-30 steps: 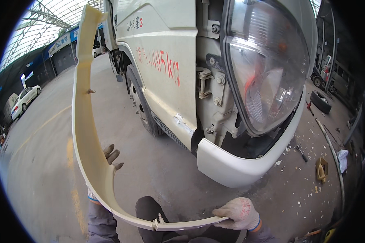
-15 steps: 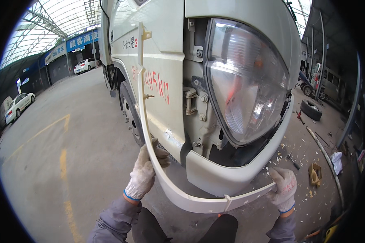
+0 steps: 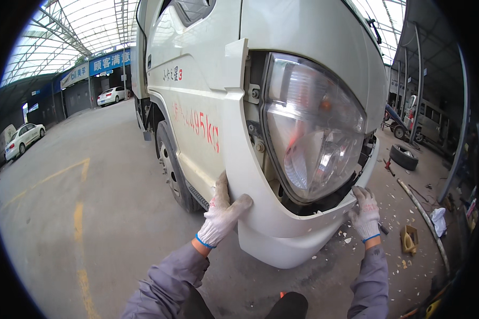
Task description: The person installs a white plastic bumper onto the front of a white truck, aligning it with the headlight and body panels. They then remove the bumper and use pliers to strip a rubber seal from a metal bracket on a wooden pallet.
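Observation:
A curved off-white headlight trim panel sits against the truck's front corner, around the left side and underside of the large headlight. My left hand, in a whitish glove, holds the panel's left edge at the bend. Its thumb lies on the outer face and another finger points up along the edge. My right hand, gloved too, is closed at the panel's right end, below the headlight. Its fingertips are partly hidden there. Just below the panel is the truck's pale bumper corner.
The front wheel stands left of my left hand. On the floor to the right are a tyre, a long pole, a yellowish open container, a white rag and scattered pale chips. Parked cars stand far left.
Both hands have brought the trim panel up and forward, from in front of the truck to against its corner around the headlight. It has turned so its broad outer face shows.

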